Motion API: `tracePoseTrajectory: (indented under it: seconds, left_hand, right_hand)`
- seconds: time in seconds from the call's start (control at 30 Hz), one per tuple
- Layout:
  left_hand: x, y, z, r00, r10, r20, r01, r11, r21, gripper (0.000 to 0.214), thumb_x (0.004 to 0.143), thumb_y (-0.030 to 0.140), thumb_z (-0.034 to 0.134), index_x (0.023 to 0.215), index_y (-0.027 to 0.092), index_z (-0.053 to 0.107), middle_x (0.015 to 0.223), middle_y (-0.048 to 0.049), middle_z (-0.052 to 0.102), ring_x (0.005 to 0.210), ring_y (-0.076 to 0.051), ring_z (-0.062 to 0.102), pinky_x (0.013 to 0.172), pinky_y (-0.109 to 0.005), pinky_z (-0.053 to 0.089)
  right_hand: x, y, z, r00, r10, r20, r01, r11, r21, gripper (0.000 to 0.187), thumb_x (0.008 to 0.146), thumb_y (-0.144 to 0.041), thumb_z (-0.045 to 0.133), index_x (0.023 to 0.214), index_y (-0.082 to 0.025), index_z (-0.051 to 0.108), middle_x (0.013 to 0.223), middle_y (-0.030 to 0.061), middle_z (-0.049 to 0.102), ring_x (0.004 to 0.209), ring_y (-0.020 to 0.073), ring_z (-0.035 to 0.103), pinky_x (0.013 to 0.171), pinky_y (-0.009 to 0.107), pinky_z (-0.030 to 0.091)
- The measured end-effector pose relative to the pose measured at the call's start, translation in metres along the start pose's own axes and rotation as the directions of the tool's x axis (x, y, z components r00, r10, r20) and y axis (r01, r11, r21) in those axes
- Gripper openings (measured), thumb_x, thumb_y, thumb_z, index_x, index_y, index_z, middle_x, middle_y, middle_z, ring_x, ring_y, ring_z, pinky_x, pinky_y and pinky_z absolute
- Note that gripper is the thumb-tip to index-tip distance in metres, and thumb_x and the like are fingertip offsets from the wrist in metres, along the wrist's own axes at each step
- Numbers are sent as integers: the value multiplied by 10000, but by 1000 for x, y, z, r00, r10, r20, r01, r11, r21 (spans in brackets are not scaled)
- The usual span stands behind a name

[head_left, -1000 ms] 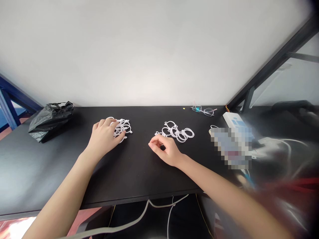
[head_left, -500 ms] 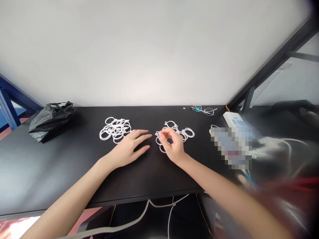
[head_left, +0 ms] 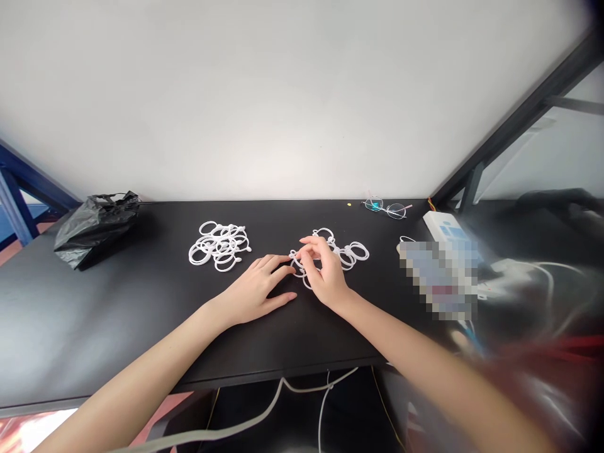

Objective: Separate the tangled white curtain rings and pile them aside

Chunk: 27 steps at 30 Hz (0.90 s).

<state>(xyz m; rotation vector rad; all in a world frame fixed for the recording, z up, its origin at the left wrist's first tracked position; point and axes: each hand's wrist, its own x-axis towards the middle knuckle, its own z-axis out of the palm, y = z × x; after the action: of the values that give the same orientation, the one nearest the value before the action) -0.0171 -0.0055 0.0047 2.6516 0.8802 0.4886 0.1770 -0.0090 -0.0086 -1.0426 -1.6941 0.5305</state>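
White ring-shaped bands with small knobs, like hair ties, lie in two piles on the black desk. My left hand (head_left: 257, 289) rests palm down with its fingers apart. Its index and middle fingertips touch the left edge of the right pile of white bands (head_left: 359, 250). Over that same pile, my right hand (head_left: 325, 270) has its thumb and fingertips drawn together at a white band (head_left: 293, 255). Part of the pile is hidden beneath the right hand. Left of my left hand lies the other pile of white bands (head_left: 219, 245), touched by neither hand.
A black plastic bag (head_left: 97, 229) sits at the desk's far left. Eyeglasses (head_left: 385, 207) and a small yellow bit (head_left: 349, 204) lie near the wall. A white box (head_left: 446, 229), a blurred-out object and cables are at right. More cables hang below the desk's front edge (head_left: 264, 375).
My left hand has moved right, away from the left pile, and its fingertips now reach the right pile. My right hand's index finger has lifted and straightened slightly; the hand stays in place.
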Motion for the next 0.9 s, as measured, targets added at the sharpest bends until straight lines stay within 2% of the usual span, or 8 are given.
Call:
tracePoseTrajectory:
  seconds: [0.1,0.2,0.33,0.47,0.57,0.73,0.83,0.9]
  left_hand:
    - [1,-3,1,999,-38,-39,39,999,15,197,956,359,516,1032,192,588,1275,-118,565,1132,-267,543,961,-446,470]
    - [2,-6,2,996,-59,-67,60,998,11,158,966,315,494,894,190,558,1221,-109,590,1073,-251,564,914,-429,488]
    - [2,-8,0,993,-88,-81,82,994,-66,189,978,309,457,851,193,535,1195,-115,598,1058,-248,574,905,-427,491]
    - [1,-6,-5,977,-179,-114,145,956,-256,212,989,332,426,873,197,543,1176,-110,607,1069,-236,595,926,-400,486]
    - [1,-5,-8,961,-256,-108,191,891,-413,253,994,371,403,899,202,565,1138,-90,641,1020,-223,617,893,-361,491]
    - [2,-10,-7,910,-415,-27,319,737,-595,307,976,458,431,945,190,578,945,-48,675,891,-196,625,820,-327,500]
    - [3,-13,-7,888,-461,-8,323,635,-702,344,949,503,468,923,177,575,931,-54,671,914,-199,628,841,-341,509]
    - [4,-14,-8,880,-474,23,313,544,-778,360,930,522,496,891,171,563,993,-76,678,974,-214,636,870,-359,518]
  right_hand:
    - [0,0,0,1000,-16,12,16,1000,21,148,962,-224,460,1095,-215,525,838,28,672,792,166,671,766,321,546]
    - [1,0,0,999,-13,42,13,1000,5,118,951,-216,473,1045,-208,544,842,37,681,787,168,678,761,322,550]
    - [2,0,0,997,1,82,0,1000,-10,90,929,-205,489,994,-204,551,873,49,691,792,175,686,754,326,562]
    - [3,0,0,996,12,87,-12,1000,-11,72,918,-195,498,965,-202,552,888,51,688,815,178,690,759,328,569]
    - [4,-1,0,996,16,92,-14,1000,-20,64,910,-187,515,952,-203,560,906,54,687,838,179,687,783,333,567]
    - [3,0,1,992,24,121,-19,999,-46,111,864,-169,580,968,-207,570,915,48,690,876,183,684,826,340,553]
    - [2,2,3,991,24,128,-16,998,-64,169,822,-155,630,972,-210,577,926,40,694,875,184,682,818,337,552]
    - [2,4,3,990,21,142,-10,997,-76,197,799,-151,659,972,-210,585,931,36,692,877,183,678,814,335,550]
